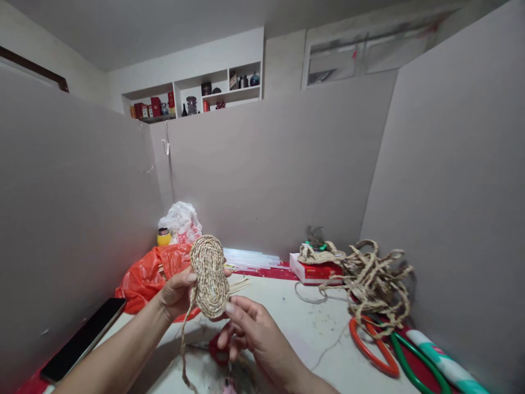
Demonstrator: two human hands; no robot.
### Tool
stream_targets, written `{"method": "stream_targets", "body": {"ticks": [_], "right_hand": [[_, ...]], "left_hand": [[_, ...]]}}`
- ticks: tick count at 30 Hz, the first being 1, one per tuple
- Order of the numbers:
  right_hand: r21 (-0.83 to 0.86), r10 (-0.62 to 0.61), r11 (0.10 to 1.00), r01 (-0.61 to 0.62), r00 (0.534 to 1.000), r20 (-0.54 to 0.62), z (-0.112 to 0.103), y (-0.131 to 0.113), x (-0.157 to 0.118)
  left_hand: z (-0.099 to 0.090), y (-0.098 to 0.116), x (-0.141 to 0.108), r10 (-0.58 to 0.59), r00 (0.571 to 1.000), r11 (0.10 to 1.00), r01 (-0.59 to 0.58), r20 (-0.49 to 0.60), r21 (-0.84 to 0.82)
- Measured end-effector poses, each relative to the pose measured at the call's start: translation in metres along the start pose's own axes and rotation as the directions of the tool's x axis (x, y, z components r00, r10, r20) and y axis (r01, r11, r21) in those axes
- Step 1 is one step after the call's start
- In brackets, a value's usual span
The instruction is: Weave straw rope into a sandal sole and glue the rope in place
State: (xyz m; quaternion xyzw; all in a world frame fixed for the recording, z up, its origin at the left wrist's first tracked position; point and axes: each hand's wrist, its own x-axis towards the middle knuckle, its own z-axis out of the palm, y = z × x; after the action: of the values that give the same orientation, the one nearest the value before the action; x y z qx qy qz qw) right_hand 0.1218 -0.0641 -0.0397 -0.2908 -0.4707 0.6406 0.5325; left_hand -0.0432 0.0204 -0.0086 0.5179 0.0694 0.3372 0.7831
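A braided straw sole [209, 276], made of cord coiled in flat oval rounds, is held upright above the table. My left hand [180, 290] grips its left edge, thumb in front and fingers behind it. At the lower right edge, my right hand [256, 331] pinches the sole between thumb and index finger, its other fingers curled below. A loose tail of braided straw cord [184, 350] hangs from the sole's left side down toward the table. Under my right hand lie red-handled scissors [219, 349], partly hidden by the fingers.
An orange-red plastic bag [141, 276] and a phone [84, 339] lie at the left. Clear sticks [254, 259] rest at the back. On the right are a heap of braided cord [379, 279], a red-white box [314, 271], and orange [371, 350] and green handles [418, 364]. Grey panels enclose the table.
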Motion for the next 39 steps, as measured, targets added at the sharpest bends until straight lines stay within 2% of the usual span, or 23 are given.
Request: {"method": "stream_targets", "body": {"ticks": [4,7,10,14,17,23,27,30,33,36,39], "right_hand": [[0.002,0.049,0.999,-0.050,0.998,0.050,0.011,0.005,-0.006],[-0.018,0.086,0.996,-0.085,0.995,0.055,0.016,0.012,-0.008],[-0.053,0.073,0.996,-0.069,0.995,0.075,0.017,0.016,-0.010],[-0.050,0.043,0.998,-0.040,0.997,0.066,0.018,0.016,-0.012],[-0.091,-0.001,0.996,0.004,1.000,0.030,0.020,0.015,-0.013],[-0.212,-0.009,0.977,0.011,1.000,0.008,0.021,0.012,-0.013],[-0.426,-0.136,0.900,0.087,0.987,-0.085,0.018,0.007,-0.014],[-0.479,-0.212,0.865,0.146,0.974,-0.085,0.015,0.004,-0.015],[-0.359,-0.182,0.922,0.143,0.980,-0.078,0.014,0.005,-0.014],[-0.093,-0.029,0.995,0.028,0.999,-0.015,0.015,0.007,-0.012],[0.140,0.066,0.987,-0.075,0.996,0.067,0.016,0.006,-0.011]], "left_hand": [[0.003,0.002,0.001,0.027,0.999,0.999,-0.026,-0.027,0.022],[0.005,0.001,0.003,0.103,0.990,0.993,-0.096,-0.100,0.072],[0.007,-0.001,0.004,0.175,0.971,0.976,-0.149,-0.160,0.160],[0.012,-0.003,0.005,0.241,0.955,0.947,-0.192,-0.172,0.258],[0.016,-0.003,0.006,0.274,0.945,0.935,-0.218,-0.180,0.279],[0.022,-0.004,0.005,0.304,0.925,0.928,-0.235,-0.226,0.288],[0.022,-0.003,0.004,0.318,0.916,0.928,-0.248,-0.245,0.278],[0.021,-0.001,0.005,0.341,0.908,0.925,-0.278,-0.245,0.259],[0.022,0.000,0.005,0.343,0.908,0.925,-0.282,-0.239,0.255],[0.022,0.000,0.004,0.334,0.910,0.927,-0.270,-0.246,0.259],[0.021,0.000,0.005,0.350,0.902,0.921,-0.282,-0.253,0.268]]}}
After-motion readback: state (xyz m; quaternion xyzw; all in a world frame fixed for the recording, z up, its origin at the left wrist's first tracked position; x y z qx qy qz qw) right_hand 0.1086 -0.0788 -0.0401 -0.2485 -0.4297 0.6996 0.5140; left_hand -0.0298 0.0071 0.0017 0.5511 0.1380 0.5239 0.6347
